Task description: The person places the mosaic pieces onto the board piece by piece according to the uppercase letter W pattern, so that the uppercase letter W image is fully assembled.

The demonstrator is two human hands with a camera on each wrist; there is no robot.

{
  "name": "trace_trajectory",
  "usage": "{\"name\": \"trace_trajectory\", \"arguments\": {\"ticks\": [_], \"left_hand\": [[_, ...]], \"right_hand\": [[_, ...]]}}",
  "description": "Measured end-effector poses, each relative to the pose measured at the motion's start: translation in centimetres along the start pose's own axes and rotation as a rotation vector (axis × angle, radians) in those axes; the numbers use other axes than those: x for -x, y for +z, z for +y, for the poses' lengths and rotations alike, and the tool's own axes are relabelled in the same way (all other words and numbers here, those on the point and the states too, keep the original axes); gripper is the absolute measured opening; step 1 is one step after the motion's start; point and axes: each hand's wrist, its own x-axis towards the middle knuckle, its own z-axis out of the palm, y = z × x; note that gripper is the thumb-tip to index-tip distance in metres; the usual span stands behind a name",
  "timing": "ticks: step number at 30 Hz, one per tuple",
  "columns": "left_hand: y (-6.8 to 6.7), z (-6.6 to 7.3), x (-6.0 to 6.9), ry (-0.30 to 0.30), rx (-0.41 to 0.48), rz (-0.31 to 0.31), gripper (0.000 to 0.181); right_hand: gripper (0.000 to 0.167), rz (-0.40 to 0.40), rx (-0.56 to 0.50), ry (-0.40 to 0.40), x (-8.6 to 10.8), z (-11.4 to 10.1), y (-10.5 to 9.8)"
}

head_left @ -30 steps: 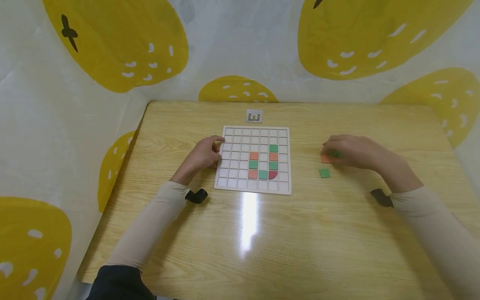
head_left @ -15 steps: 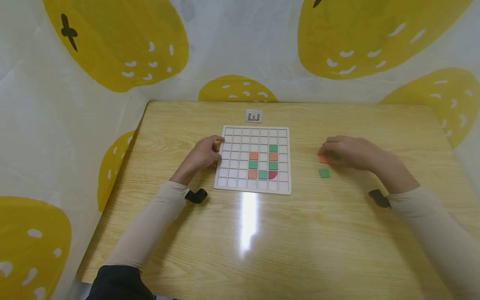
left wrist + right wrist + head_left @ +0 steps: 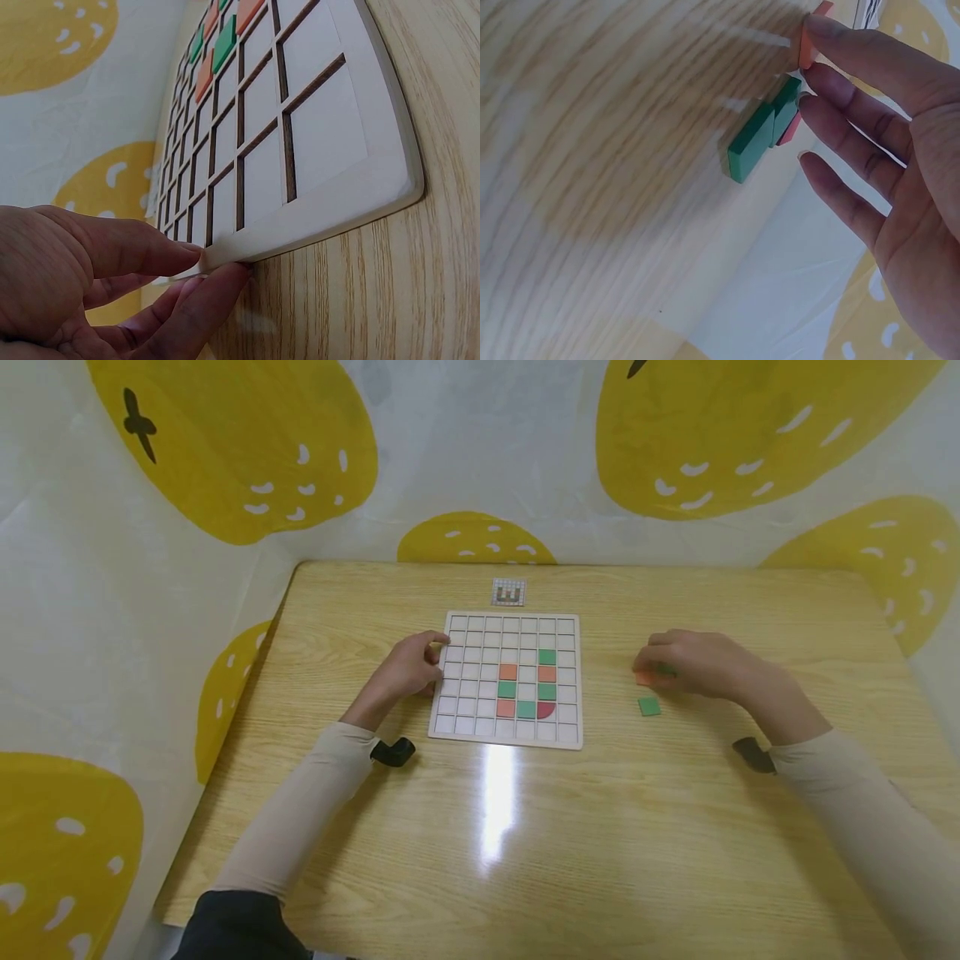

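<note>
A white grid board lies on the table with orange, green and red pieces in some cells. My left hand is at its left edge; in the left wrist view the thumb and a finger of the left hand touch the rim. Right of the board, my right hand is over loose pieces. In the right wrist view, the thumb and index finger of the right hand pinch an orange piece. Beside it lie two green pieces and a red one. A green square lies nearer the front.
A small card with a grid pattern lies behind the board. The wooden table meets a white cloth with yellow shapes at its back and left side.
My right hand has shifted slightly left with the orange piece, away from the green piece. My left hand and the board have stayed in place.
</note>
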Motion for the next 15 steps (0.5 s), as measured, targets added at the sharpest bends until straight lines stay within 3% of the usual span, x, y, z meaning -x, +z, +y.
{"name": "trace_trajectory", "arguments": {"ticks": [15], "left_hand": [[0.0,-0.03,0.02,0.0,0.005,0.004,0.064]], "right_hand": [[0.015,-0.022,0.005,0.024,-0.64,-0.18,-0.22]]}}
